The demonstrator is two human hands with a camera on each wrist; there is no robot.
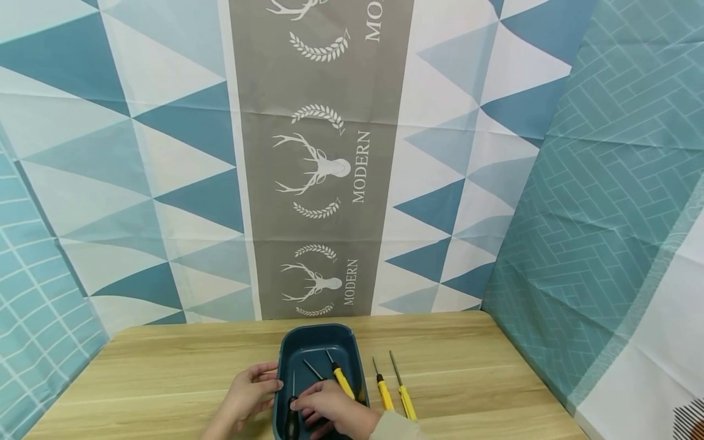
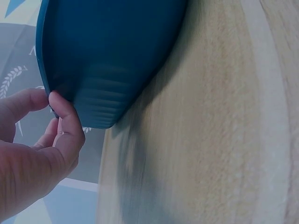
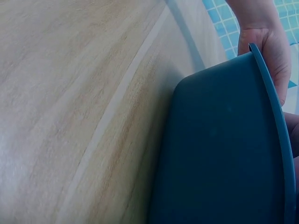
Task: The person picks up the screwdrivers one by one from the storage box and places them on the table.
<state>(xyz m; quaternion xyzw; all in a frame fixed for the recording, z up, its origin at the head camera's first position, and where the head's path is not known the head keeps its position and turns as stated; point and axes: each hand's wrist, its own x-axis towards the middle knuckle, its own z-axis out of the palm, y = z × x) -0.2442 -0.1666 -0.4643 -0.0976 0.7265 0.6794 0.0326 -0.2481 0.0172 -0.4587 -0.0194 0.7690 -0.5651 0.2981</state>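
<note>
A deep blue plastic bin [image 1: 321, 335] stands on the wooden table. My left hand [image 1: 245, 394] pinches its left rim between thumb and fingers, as the left wrist view of the bin's outer wall [image 2: 112, 42] shows. Inside the bin, my right hand [image 1: 332, 408] pinches a black-handled screwdriver [image 1: 292, 421] near the top of its handle; the shaft points away from me. A yellow-and-black screwdriver [image 1: 342, 379] lies in the bin by the right wall. Beside it is a metal shaft [image 1: 313, 369] whose handle is hidden by my right hand.
Right of the bin, a yellow-and-black screwdriver [image 1: 384, 391] and a yellow-handled screwdriver [image 1: 406, 400] lie on the table [image 1: 467, 366]. A patterned cloth [image 1: 324, 214] hangs behind the table, with a teal cloth [image 1: 594, 214] along the right side.
</note>
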